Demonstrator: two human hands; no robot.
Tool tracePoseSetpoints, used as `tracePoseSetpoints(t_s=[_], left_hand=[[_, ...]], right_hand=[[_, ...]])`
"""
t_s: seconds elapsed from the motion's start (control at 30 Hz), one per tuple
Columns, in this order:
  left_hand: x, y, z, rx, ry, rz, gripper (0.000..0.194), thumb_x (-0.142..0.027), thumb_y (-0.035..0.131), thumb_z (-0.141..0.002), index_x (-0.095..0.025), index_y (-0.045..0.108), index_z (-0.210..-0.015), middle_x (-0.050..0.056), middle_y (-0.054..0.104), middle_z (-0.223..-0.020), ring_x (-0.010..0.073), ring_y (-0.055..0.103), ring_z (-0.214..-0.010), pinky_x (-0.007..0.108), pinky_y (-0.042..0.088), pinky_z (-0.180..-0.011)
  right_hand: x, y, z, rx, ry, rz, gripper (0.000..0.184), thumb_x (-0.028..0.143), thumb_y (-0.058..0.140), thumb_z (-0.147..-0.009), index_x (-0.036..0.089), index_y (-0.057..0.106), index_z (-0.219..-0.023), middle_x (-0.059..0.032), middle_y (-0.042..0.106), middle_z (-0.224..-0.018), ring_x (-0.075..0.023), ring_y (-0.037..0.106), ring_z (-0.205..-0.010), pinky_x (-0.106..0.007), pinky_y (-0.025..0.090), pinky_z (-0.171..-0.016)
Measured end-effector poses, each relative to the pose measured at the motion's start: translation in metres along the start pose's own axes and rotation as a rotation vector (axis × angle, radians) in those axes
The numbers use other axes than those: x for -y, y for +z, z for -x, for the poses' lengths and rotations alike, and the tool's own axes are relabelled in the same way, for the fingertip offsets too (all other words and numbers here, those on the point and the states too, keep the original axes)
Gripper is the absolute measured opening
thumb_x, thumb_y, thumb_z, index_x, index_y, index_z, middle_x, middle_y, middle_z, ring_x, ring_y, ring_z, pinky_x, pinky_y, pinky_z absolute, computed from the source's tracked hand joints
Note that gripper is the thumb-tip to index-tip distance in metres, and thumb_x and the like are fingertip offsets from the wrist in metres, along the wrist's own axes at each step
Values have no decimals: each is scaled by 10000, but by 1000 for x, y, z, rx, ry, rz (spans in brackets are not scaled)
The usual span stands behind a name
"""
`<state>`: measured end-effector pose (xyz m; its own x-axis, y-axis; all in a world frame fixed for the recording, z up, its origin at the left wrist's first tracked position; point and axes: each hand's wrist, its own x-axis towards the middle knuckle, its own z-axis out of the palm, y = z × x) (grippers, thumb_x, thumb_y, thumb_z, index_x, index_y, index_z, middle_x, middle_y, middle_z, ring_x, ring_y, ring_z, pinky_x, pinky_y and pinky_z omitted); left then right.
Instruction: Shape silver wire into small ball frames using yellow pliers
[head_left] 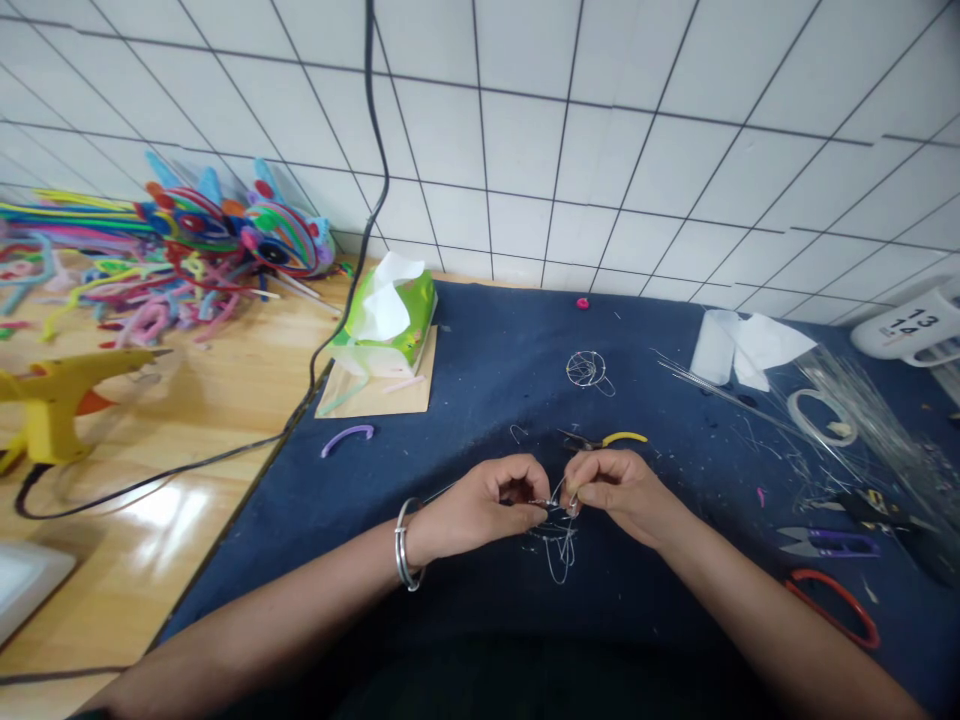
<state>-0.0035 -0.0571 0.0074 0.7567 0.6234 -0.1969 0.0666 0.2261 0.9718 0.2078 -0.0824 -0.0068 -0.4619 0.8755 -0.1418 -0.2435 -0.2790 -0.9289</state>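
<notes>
Over a dark blue cloth (465,400), my left hand (484,505) and my right hand (619,490) meet, both pinched on a thin silver wire piece (559,530). Loops of the wire hang down below the fingers. My left wrist wears silver bangles (405,545). Just beyond my right hand lie yellow-handled pliers (607,440). A small round wire cage (586,370) rests farther back on the cloth.
A green tissue pack (390,320) sits on a board at the cloth's left edge. A yellow glue gun (52,400) and a heap of coloured pipe cleaners (150,260) lie on the wooden table. Purple snips (829,543), red-handled pliers (836,605) and loose wires (847,420) lie right.
</notes>
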Motion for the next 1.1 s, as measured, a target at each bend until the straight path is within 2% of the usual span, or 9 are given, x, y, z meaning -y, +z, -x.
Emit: tracePoseSetpoints(t_s=[0.33, 0.6, 0.9, 1.1], left_hand=[[2, 4, -1, -105, -11, 79, 103, -198, 590, -783, -116, 546, -828, -21, 487, -682, 60, 400, -591, 200, 332, -564], [2, 4, 0, -29, 6, 118, 107, -179, 601, -766, -119, 531, -821, -40, 458, -644, 47, 382, -551, 182, 323, -527], [7, 1, -1, -19, 67, 6, 91, -172, 584, -768, -128, 528, -826, 12, 515, -772, 85, 458, -657, 225, 384, -607], [4, 6, 0, -21, 41, 159, 113, -199, 583, -779, -132, 494, -797, 4, 505, -780, 75, 434, -652, 217, 363, -607]], right_hand=[[2, 2, -1, -14, 3, -10, 34, 164, 626, -747, 145, 643, -770, -13, 556, -792, -115, 585, -672, -302, 473, -661], [2, 0, 0, -15, 13, 23, 44, 176, 633, -743, 143, 648, -768, -18, 567, -787, -114, 588, -676, -284, 472, -649], [3, 2, 0, -22, 0, 23, 59, 204, 636, -740, 153, 649, -767, -15, 573, -791, -107, 585, -678, -279, 486, -654], [1, 3, 0, -32, -8, 22, 74, 217, 648, -729, 153, 650, -764, -12, 569, -795, -105, 577, -675, -275, 488, -652]])
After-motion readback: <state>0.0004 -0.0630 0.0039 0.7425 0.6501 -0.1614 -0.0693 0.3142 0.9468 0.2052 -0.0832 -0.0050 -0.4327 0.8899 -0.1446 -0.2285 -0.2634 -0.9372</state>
